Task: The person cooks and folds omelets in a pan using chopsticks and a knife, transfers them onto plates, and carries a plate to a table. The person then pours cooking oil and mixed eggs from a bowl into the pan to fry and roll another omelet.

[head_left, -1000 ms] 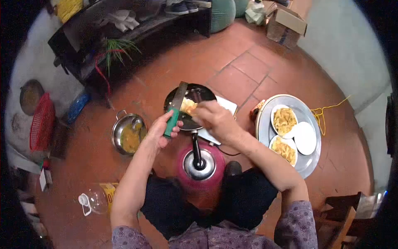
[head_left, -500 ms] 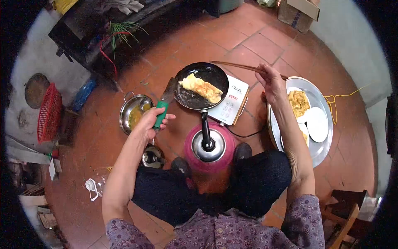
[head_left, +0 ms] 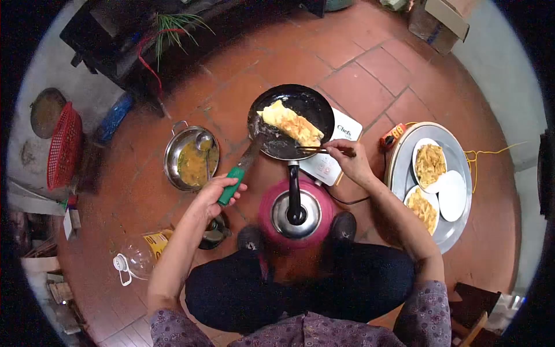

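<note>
My left hand [head_left: 221, 191] is closed around the green handle of a broad-bladed knife [head_left: 247, 157], its blade tip at the left rim of a black frying pan [head_left: 276, 95]. Between the fingers of my right hand [head_left: 354, 163] are wooden chopsticks [head_left: 312, 149], their tips over the pan's lower right edge. A folded omelette [head_left: 292, 124], yellow and browned, lies in the pan just above the chopstick tips. Under the pan is a white electric cooker [head_left: 346, 127], partly hidden. The pan's black handle points toward me, above a pink round object with a steel lid [head_left: 306, 217].
On the left stands a steel bowl [head_left: 169, 165] with beaten egg and a ladle [head_left: 203, 141]. A round metal tray [head_left: 457, 231] on the right carries plates of omelette [head_left: 430, 162] and a white plate [head_left: 451, 199]. A plastic bottle [head_left: 139, 260] lies at lower left.
My right hand has come down and left from beside the tray, bringing the chopsticks to the pan's edge. My left hand still holds the knife by the pan; the view has shifted slightly.
</note>
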Demonstrator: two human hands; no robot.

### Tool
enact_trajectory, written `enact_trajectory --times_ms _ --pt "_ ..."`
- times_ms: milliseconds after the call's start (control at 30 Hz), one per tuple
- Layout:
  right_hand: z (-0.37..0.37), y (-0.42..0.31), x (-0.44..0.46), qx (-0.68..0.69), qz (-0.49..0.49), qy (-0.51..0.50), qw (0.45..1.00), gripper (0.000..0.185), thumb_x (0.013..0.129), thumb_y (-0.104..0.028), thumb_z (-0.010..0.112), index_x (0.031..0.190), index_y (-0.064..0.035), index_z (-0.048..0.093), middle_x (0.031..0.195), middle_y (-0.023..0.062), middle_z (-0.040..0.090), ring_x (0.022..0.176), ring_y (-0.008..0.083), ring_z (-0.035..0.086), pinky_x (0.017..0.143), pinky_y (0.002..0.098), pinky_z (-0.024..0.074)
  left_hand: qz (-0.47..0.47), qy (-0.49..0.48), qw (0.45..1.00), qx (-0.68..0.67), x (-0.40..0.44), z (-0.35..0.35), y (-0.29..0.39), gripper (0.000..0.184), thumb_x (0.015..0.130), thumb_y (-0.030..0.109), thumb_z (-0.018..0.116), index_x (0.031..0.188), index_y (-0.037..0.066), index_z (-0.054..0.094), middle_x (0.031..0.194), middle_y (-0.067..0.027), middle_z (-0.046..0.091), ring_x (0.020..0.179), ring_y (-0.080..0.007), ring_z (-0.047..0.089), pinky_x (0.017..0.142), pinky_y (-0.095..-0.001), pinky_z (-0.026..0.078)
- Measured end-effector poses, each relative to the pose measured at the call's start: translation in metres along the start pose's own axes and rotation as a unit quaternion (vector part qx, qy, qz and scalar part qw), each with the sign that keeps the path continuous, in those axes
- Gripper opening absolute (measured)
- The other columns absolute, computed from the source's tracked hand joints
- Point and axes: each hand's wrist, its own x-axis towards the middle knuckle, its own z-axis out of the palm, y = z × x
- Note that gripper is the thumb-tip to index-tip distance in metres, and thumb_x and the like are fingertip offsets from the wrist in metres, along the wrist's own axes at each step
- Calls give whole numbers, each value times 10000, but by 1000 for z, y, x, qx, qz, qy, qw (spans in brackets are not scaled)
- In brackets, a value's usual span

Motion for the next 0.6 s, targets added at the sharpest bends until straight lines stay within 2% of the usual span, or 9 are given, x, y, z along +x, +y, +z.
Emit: enact_trajectory --times_ms 67,167,333,467,533,600 --pt "3 13 6 7 -20 0 1000 137 810 -72 606 912 6 654 795 95 659 747 138 619 653 265 492 6 -2 1000 -9 9 -3 -8 227 853 132 517 1062 54 478 836 -92 614 582 -113 536 463 -212 454" --pt "-7 2 13 -23 22 26 999 132 833 -20 569 936 22 640 868 78 647 812 119 594 725 247 477 6 -6 1000 -19 20 -8 -11 239 850 131 522 1074 54 485 836 -88 615 582 -112 536 466 -214 453" --pt "-17 -12 22 -84 22 24 996 130 824 -15 582 934 19 642 875 85 644 821 118 590 728 246 478 12 3 1000 -18 29 1 -16 264 845 131 530 1096 62 487 844 -83 614 578 -112 538 463 -217 451" --pt "6 -29 20 -62 -35 24 997 152 803 13 591 947 9 640 902 110 634 834 164 600 742 262 477 3 2 999 -38 32 8 -22 280 842 134 535 1110 70 485 852 -81 612 572 -113 540 457 -216 449" --pt "25 -32 24 -141 -171 -8 975 221 770 52 589 984 4 617 966 145 601 899 244 586 766 292 479 -2 -3 999 -49 35 11 -26 284 842 135 536 1114 73 484 854 -81 611 569 -114 540 455 -216 448" --pt "46 -18 28 -157 -197 -36 967 251 764 46 582 1009 -3 598 1005 156 578 936 277 565 784 312 479 -6 1 998 -58 40 13 -30 290 842 134 534 1121 75 481 859 -81 610 567 -116 541 452 -217 447"
